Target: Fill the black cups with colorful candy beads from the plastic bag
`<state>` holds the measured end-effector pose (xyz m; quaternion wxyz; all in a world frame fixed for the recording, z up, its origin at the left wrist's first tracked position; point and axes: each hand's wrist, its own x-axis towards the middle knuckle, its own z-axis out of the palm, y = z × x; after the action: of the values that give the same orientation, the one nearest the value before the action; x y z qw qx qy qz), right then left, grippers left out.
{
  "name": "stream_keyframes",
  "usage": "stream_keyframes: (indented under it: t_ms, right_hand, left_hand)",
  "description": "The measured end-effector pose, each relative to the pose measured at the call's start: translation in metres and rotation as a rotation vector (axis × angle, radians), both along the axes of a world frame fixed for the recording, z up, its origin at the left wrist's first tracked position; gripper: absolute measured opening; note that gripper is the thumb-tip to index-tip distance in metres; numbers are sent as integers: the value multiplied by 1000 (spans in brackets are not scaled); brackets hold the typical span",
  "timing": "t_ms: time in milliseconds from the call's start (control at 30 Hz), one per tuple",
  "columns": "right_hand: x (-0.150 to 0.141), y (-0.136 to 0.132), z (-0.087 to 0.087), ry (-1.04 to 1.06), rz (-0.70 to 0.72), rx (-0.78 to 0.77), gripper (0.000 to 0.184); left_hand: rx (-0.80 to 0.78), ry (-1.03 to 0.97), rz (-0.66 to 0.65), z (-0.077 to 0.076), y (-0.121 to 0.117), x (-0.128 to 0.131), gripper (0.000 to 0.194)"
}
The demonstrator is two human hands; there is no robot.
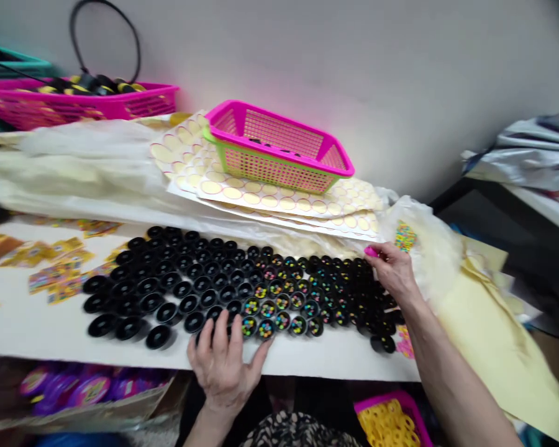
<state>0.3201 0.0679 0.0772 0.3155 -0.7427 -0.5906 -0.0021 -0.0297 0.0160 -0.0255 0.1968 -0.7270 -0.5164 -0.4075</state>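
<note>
Rows of small round black cups [181, 289] stand packed together on the white tabletop. Those toward the middle and right hold tiny coloured beads [267, 329]; the ones on the left look bare inside. My left hand [226, 363] rests at the front edge of the rows, fingers spread and touching the cups there. At the right rear of the cups, my right hand [394, 270] is closed, pinching a small pink piece [371, 251] whose full shape is hidden by the fingers. Beside that hand lies a clear plastic bag [428, 236] with a patch of coloured beads [405, 236].
A pink and green basket [279, 149] sits on sheets of round stickers [251, 195] behind the cups. Orange packets [63, 267] lie at left. Below the table are purple items [90, 390] in a box and a pink bin of yellow rings [389, 425].
</note>
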Motion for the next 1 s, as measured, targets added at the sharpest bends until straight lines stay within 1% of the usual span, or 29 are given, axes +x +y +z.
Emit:
stream_keyframes:
  t_ms: [67, 100, 133, 167, 233, 367, 467, 600, 667, 733, 800, 833, 900, 967, 1000]
  right_hand:
    - [44, -9, -8, -76, -264, -162, 20]
    - [61, -11, -12, -110, -352, -260, 19]
    - [74, -11, -14, -127, -404, -341, 18]
    - [83, -9, -17, -126, -426, -393, 18]
    - [92, -2, -22, -81, -422, -410, 17]
    - [98, 12, -36, 73, -306, -336, 12]
    - [104, 11, -45, 235, -225, -246, 8]
    - [104, -3, -46, 424, -183, -92, 24]
    - [102, -11, -43, 540, -144, -5, 30]
    - [100, -16, -38, 665, -113, 78, 31]
    - [97, -21, -32, 744, -122, 136, 30]
    - [93, -24, -28, 750, -139, 158, 29]
    - [80, -27, -17, 750, -144, 219, 28]
    - [57, -29, -5, 755, -84, 267, 26]
    - [42, -28, 2, 760, -35, 268, 26]
  left_hand:
    - [35, -4, -4, -1, 4, 0, 82]
    - [49, -8, -4, -2, 5, 1, 85]
    - [59, -12, -3, -2, 7, 1, 87]
    - [65, -14, -4, -2, 8, 2, 89]
    - [62, -14, -7, -2, 9, 3, 91]
    - [50, -12, 4, -1, 8, 4, 93]
    - [44, -11, 6, -2, 8, 3, 93]
    - [43, -16, -4, -5, 10, 3, 93]
    - [43, -21, -12, -6, 12, 3, 93]
    - [42, -26, -17, -6, 13, 3, 91]
    - [44, -25, -19, -4, 12, 3, 90]
    - [46, -25, -19, -2, 10, 3, 89]
    - [39, -21, -22, 2, 6, 3, 86]
    - [11, -15, -16, 6, 1, 3, 82]
    - [-7, -11, -8, 7, -1, 4, 80]
